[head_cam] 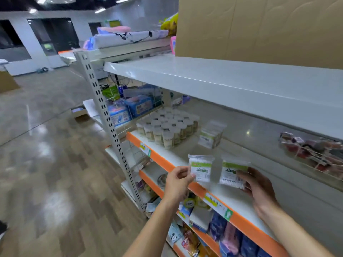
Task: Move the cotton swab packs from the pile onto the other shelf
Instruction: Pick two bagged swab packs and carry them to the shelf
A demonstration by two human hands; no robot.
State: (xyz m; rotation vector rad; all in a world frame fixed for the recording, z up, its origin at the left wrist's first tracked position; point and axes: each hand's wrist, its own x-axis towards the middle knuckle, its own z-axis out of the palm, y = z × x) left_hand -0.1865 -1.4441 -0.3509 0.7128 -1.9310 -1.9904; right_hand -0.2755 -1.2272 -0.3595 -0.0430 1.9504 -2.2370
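My left hand (177, 180) grips a clear cotton swab pack with a green label (201, 168) by its lower left corner, upright above the orange front edge of the middle shelf (167, 165). My right hand (259, 190) holds a second, similar cotton swab pack (233, 172) just to the right, over the same white shelf. Further back on this shelf stands a small row of cotton swab packs (210, 135).
A cluster of round white-lidded tubs (168, 127) fills the shelf's left end. A clear tray of small items (313, 151) hangs on the back panel at right. The white upper shelf (222, 78) carries a cardboard box (259, 28). Lower shelves hold assorted packets.
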